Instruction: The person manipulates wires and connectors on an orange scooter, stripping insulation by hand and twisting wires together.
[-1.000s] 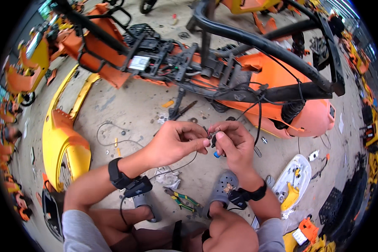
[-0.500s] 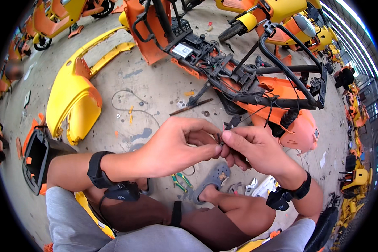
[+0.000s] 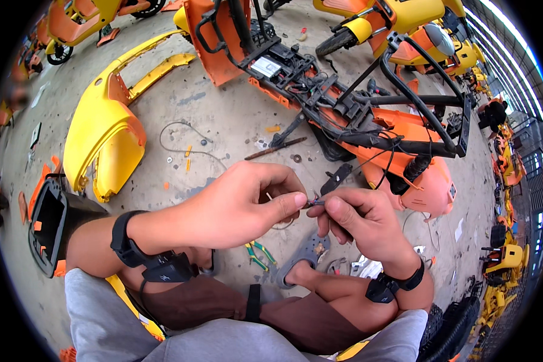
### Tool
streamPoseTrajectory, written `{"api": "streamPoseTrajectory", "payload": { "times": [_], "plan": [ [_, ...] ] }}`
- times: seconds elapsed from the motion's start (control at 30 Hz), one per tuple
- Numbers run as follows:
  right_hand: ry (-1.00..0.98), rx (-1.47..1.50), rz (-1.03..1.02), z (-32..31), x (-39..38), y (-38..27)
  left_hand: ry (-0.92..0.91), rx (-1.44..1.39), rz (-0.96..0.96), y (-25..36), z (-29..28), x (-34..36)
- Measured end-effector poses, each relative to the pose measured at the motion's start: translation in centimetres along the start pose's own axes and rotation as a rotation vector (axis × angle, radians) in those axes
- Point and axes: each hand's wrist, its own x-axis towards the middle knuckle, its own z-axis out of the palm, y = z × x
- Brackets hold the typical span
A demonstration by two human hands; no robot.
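My left hand (image 3: 247,202) and my right hand (image 3: 362,220) meet above my lap, each in a pinch. Between their fingertips runs a thin dark wire (image 3: 314,203), short in its visible part. Thumb and forefinger of the left hand close on one end. The right thumb and fingers press on the other. Its exact ends are hidden by the fingers. Just past the right hand, a flat black part (image 3: 336,178) lies on the floor.
A stripped scooter frame (image 3: 356,117) with orange panels lies ahead. Yellow body panels (image 3: 105,139) rest at left, near a black bin-like box (image 3: 49,226). Green-handled pliers (image 3: 255,256) lie by my foot in a grey clog (image 3: 304,256). A rusty rod (image 3: 276,148) lies ahead.
My hands have drawn slightly apart, the left fingertips shifting left, so more of the wire shows between them. My right forearm has come inward.
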Motion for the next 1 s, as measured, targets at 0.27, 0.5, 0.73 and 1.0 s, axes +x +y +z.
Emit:
{"api": "streamPoseTrajectory", "payload": {
  "times": [0.27,0.5,0.73,1.0],
  "plan": [
    [0.011,0.006,-0.055,-0.4,0.2,1.5,-0.195,-0.081,-0.098,0.5,0.3,0.6],
    [0.163,0.171,-0.089,0.1,0.1,1.6,-0.154,-0.227,-0.106,0.1,0.3,0.7],
    [0.206,-0.030,-0.306,0.4,0.6,2.7,-0.169,-0.216,-0.083,-0.2,0.4,0.6],
    [0.220,0.177,-0.199,0.8,0.5,2.2,-0.188,-0.282,-0.061,-0.5,-0.1,0.7]
  ]
}}
